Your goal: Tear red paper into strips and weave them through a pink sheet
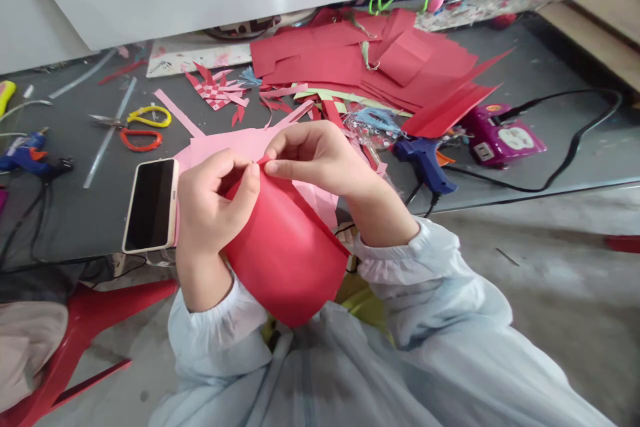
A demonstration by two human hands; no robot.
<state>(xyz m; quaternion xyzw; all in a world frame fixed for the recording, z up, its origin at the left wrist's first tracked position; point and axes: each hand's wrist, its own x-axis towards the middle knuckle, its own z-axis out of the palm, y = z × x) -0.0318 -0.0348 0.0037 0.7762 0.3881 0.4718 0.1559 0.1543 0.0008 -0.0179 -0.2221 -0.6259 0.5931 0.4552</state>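
A sheet of red paper [295, 247], curved and bent over, hangs between my hands in front of the table edge. My left hand [215, 200] pinches its top edge between thumb and fingers. Close beside it, my right hand [313, 157] pinches the same edge, fingertips nearly touching the left thumb. Pink paper [227, 141] lies on the table behind my hands and is partly covered by them. Left of my left hand rests a phone [151, 205] with a dark screen.
Red sheets [320, 60] are piled at the back, near a woven red-and-pink piece [215, 92]. Scissors [137, 123] lie at left. A blue glue gun [427, 163] and a purple power box [503, 137] with a black cable sit at right. Another glue gun [27, 153] is far left.
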